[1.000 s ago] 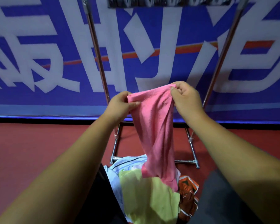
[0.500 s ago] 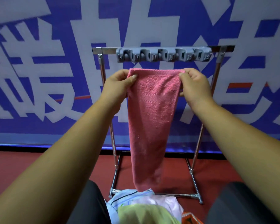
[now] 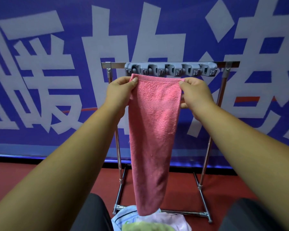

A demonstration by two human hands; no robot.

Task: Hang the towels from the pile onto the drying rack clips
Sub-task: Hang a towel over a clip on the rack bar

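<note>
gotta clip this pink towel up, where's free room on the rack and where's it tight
The grey clip strip looks all empty, clearest by the right post. Bare rail shows between left post and strip. Crowded: under the strip's left and middle, where left hand and right hand pinch the pink towel.

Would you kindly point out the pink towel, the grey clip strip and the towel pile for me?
pink towel (image 3: 154, 124), head view, middle of the hanging cloth.
grey clip strip (image 3: 170, 69), head view, centre of its front face.
towel pile (image 3: 170, 220), head view, pale cloth on top.
</note>
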